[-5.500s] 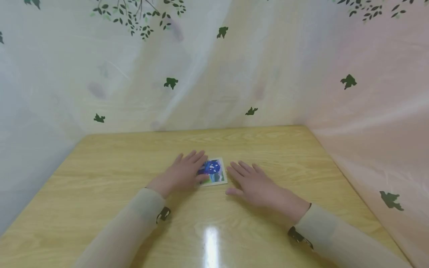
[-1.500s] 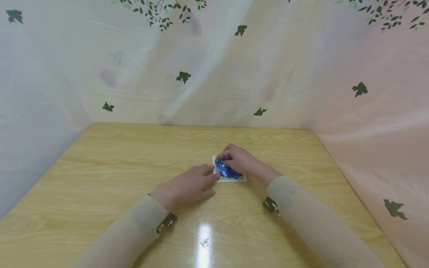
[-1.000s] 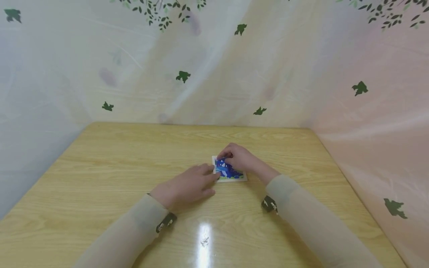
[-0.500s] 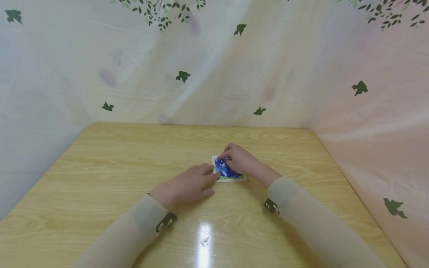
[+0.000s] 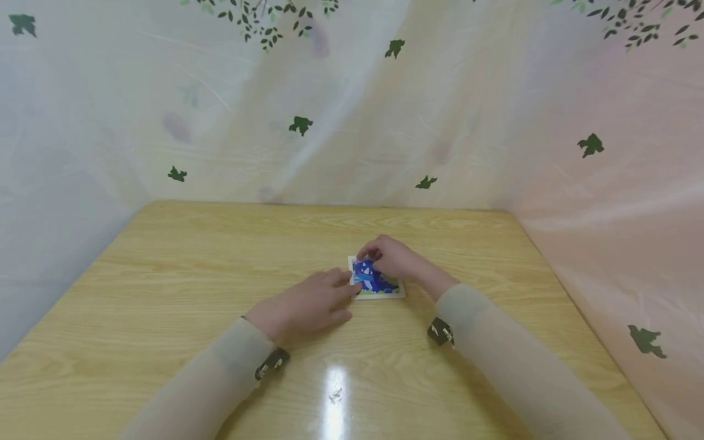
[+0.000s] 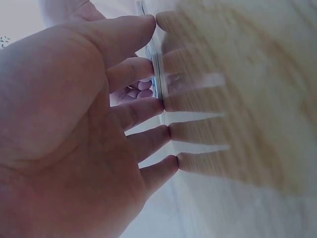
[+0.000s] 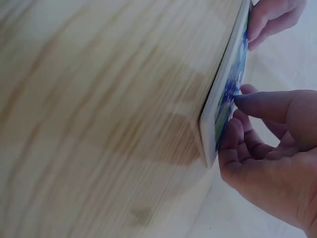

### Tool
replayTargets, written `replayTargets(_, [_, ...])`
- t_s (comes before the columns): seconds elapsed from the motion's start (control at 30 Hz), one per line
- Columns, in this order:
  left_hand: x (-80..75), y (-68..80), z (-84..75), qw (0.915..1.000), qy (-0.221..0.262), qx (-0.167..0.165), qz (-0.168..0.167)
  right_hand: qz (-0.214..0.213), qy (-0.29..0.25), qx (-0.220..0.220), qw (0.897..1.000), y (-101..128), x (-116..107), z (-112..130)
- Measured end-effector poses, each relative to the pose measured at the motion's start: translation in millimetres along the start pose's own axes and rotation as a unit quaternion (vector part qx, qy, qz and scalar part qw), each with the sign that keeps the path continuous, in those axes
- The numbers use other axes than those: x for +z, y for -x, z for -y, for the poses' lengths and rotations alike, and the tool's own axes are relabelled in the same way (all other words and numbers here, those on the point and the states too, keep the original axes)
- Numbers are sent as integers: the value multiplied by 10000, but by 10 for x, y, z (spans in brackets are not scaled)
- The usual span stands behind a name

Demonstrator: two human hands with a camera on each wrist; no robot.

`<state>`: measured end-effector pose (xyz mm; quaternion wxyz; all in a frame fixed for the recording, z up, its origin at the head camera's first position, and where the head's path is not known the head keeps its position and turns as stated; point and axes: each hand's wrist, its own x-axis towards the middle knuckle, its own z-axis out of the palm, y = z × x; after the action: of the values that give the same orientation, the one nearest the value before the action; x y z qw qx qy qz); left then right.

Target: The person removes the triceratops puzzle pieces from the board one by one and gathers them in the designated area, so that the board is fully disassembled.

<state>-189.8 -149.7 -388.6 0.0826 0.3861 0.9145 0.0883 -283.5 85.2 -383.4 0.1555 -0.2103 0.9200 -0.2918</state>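
Fingers (image 5: pixel 349 291) on picture board (image 5: pixel 376 282), faceup, long axis sideways

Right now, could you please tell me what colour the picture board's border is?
The border is white, best seen in the head view.

Wood-grain tbl (image 5: pixel 165 263) fills lower half of frame, w/ white glare streak (image 5: pixel 333 409) at btm ctr. Pale draped bkgd (image 5: pixel 236 159) spans upper half, goes pinkish on R side. Dk-green bird-like shapes (image 5: pixel 300 125) dot it; leafy branch prints (image 5: pixel 652 27) hang along top edge, ctr-L & upper R.
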Motion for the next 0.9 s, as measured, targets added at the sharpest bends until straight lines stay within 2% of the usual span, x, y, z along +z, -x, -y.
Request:
replayTargets(0.37, [-8, 22, -1, 9999, 123, 7, 16, -50, -441, 283, 9986, 9, 4, 73])
replayTargets(0.9, [17, 8, 24, 9999, 81, -23, 73, -602, -725, -91, 9955, -1, 91, 35])
